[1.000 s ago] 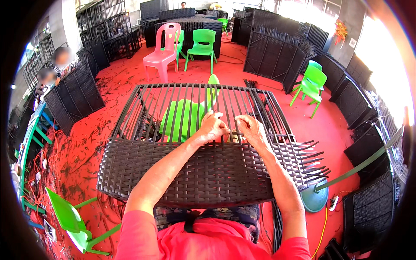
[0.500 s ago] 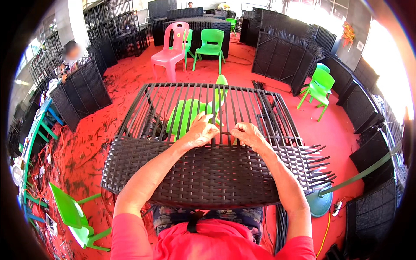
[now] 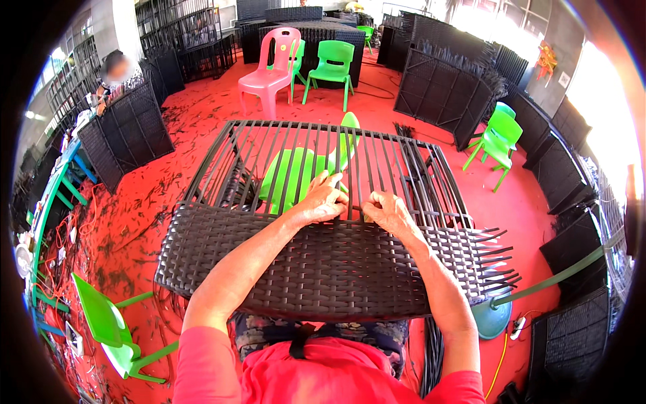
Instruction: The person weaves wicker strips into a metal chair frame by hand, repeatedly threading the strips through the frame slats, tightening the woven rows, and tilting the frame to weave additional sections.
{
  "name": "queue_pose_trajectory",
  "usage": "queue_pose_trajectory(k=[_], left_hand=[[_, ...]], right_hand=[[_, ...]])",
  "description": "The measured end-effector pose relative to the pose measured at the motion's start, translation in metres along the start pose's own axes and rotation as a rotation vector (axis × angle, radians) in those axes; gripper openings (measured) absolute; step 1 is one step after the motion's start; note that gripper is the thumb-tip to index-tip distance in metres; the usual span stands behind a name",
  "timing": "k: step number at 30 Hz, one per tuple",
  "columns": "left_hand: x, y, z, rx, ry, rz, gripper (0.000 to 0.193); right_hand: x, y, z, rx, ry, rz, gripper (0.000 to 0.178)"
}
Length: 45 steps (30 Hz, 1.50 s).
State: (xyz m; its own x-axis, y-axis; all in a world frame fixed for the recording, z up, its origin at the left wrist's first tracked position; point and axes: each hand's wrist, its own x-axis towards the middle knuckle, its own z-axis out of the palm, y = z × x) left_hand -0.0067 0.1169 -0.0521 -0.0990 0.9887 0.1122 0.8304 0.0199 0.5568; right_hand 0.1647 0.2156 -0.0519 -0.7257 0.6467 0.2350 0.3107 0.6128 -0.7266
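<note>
Before me lies a dark brown furniture panel of woven plastic strips (image 3: 323,269), tightly woven on the near side. Beyond the weave, bare parallel strips (image 3: 269,161) run to the far bar of its frame. My left hand (image 3: 324,200) rests at the edge of the weave, thumb and forefinger pinched on a dark strip, the other fingers partly raised. Close by on the right, my right hand (image 3: 388,211) is closed in a pinch at the same edge. The fingers hide most of what they grip. Loose strip ends (image 3: 494,259) stick out at the panel's right side.
Under the bare strips stands a green chair (image 3: 293,178); another green chair (image 3: 111,323) is at near left. A blue round base with a pole (image 3: 491,316) stands right. Further off are a pink chair (image 3: 269,77), stacked dark panels (image 3: 437,94) and a person (image 3: 118,84).
My hands stay at the weave's edge; the left has shifted slightly right and its fingers have moved. The view has tilted a little.
</note>
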Motion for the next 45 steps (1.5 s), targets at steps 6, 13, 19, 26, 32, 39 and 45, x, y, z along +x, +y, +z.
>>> queue_pose_trajectory(k=[6, 13, 19, 26, 32, 39, 45], left_hand=[[0.000, -0.014, -0.010, -0.347, 0.150, 0.002, 0.013], [-0.020, -0.024, -0.040, -0.584, 0.072, -0.091, 0.016], [-0.032, -0.034, -0.031, 0.094, 0.106, 0.036, 0.028], [-0.027, -0.046, -0.019, 0.022, 0.044, 0.019, 0.019], [-0.034, -0.035, -0.032, -0.275, 0.050, -0.086, 0.020], [-0.036, -0.039, -0.053, -0.648, 0.127, -0.190, 0.016], [-0.054, -0.066, -0.070, -0.724, 0.067, -0.220, 0.023]], right_hand=[[-0.003, -0.017, -0.006, 0.064, -0.048, 0.023, 0.019], [0.009, -0.059, -0.003, 0.134, -0.311, 0.082, 0.029], [0.018, -0.034, 0.015, 0.288, -0.291, 0.125, 0.027], [0.016, -0.036, 0.030, 0.087, -0.201, 0.042, 0.025], [0.018, -0.051, 0.023, 0.043, -0.241, 0.058, 0.025], [0.035, -0.079, 0.030, 0.107, -0.303, -0.022, 0.028], [0.039, -0.063, 0.047, 0.293, -0.390, 0.076, 0.032]])
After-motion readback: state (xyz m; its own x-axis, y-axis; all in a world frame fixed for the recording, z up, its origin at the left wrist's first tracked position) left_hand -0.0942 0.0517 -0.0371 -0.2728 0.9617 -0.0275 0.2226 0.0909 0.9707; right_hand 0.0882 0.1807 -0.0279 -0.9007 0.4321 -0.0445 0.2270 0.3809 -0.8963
